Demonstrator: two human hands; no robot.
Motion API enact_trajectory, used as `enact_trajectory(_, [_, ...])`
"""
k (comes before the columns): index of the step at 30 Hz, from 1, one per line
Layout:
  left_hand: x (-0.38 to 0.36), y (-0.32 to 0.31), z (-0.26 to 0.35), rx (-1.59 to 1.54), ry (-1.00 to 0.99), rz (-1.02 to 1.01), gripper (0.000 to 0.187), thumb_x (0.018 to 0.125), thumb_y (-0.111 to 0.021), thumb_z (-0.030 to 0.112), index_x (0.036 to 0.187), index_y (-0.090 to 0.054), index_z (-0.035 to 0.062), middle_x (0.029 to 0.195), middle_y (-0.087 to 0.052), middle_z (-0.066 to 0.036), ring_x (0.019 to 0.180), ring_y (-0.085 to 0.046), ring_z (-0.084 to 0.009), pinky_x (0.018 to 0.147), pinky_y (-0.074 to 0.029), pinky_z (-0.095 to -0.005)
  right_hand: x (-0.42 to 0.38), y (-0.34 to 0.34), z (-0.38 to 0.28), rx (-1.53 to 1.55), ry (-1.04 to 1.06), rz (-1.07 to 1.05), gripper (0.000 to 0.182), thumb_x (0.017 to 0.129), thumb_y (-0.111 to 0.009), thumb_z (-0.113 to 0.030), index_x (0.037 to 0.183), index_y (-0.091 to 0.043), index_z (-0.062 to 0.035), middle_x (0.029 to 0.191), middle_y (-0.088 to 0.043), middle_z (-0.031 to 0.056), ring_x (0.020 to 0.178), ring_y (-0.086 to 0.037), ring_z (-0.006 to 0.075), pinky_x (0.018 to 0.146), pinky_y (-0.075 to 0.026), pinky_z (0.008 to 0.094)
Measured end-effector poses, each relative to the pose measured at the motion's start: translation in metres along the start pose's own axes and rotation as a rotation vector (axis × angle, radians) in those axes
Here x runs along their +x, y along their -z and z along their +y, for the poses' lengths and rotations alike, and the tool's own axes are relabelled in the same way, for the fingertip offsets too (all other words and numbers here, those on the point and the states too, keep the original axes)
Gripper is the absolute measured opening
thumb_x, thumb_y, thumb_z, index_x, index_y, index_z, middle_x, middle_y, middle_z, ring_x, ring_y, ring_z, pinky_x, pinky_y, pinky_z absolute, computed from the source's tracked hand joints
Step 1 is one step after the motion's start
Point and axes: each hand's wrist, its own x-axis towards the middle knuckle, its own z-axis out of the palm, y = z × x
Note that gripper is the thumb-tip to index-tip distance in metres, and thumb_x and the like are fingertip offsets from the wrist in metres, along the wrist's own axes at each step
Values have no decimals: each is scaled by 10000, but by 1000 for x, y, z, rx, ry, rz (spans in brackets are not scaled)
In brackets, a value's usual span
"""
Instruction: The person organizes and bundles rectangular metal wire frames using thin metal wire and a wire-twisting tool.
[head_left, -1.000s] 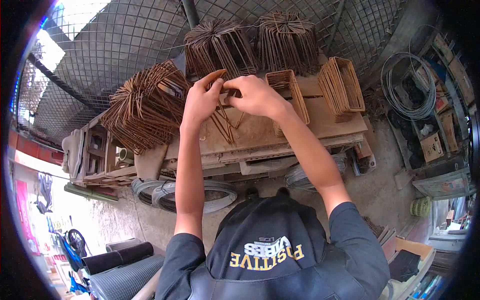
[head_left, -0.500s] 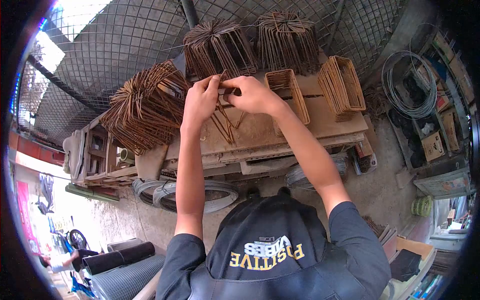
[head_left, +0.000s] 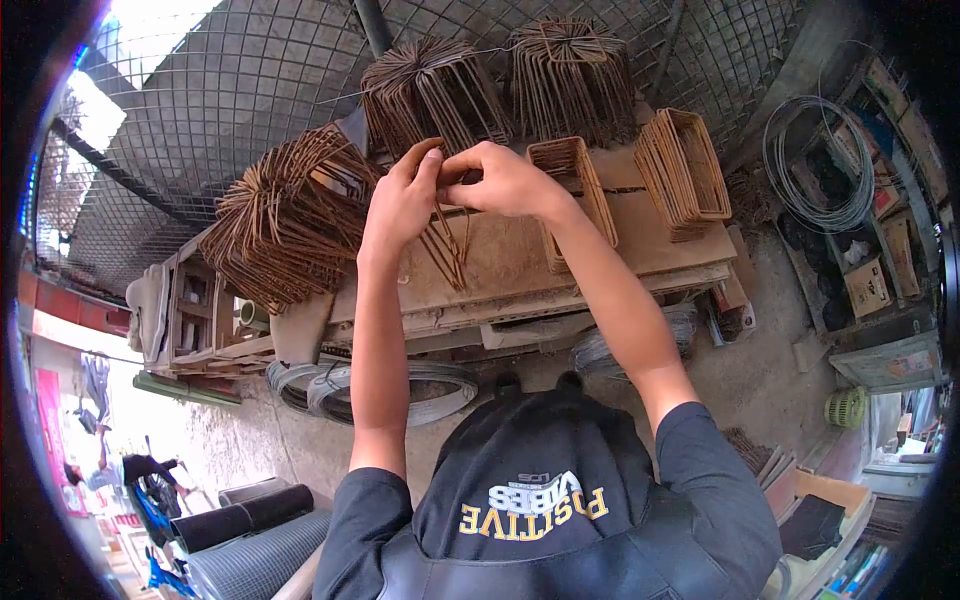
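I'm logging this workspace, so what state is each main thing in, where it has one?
Left hand: closed on bent rods
Bent rods: rusty, partly hidden
Right hand: fingers curled, grip unclear
Left-hand bundle: rusty, leaning
Rectangular frames at right: rusty, stacked
Grey wire below bench: coiled
Black sheet: rolled up

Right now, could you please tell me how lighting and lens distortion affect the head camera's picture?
Head view: the wide lens bows the wire grid and leaves black corners; glare bleaches the left edge; softer light falls on the workbench; the left hand and right hand look fairly sharp, but what lies between their fingertips is too small to make out.
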Motion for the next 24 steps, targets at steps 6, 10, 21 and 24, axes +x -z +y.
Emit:
enact_trajectory(6, [-1,3,0,-54,13,-39,462,1065,-491,414,1349,-664,94,1169,-742,-248,1147,-709,-389,979,-531,-426,1,-2,5,126,8,-65,339,835,-780,-166,1116,-768,24,1009,-792,120,950,-717,183,898,-546,351])
enact_trajectory(10, [-1,5,0,53,-14,12,442,1065,-487,411,1279,-664,68,1124,-738,-251,1100,-704,-426,939,-532,-449,-4,2,-4,174,-64,-159,426,916,-790,-152,1275,-685,53,1189,-742,118,1114,-664,169,1023,-505,327])
enact_trajectory(21, [-4,9,1,44,11,14,419,1045,-497,387,1202,-653,31,1064,-732,-256,1036,-710,-428,893,-533,-456,1,-7,0,131,-68,-145,411,925,-793,-176,1251,-690,51,1203,-729,121,1102,-665,196,1010,-506,343])
enact_trajectory(24, [0,8,-6,24,34,-22,391,1026,-497,337,1197,-657,24,1066,-733,-256,1033,-719,-408,896,-538,-445,1,-9,-1,28,-33,-116,367,916,-785,-164,1202,-705,52,1173,-733,139,1064,-677,203,967,-521,347])
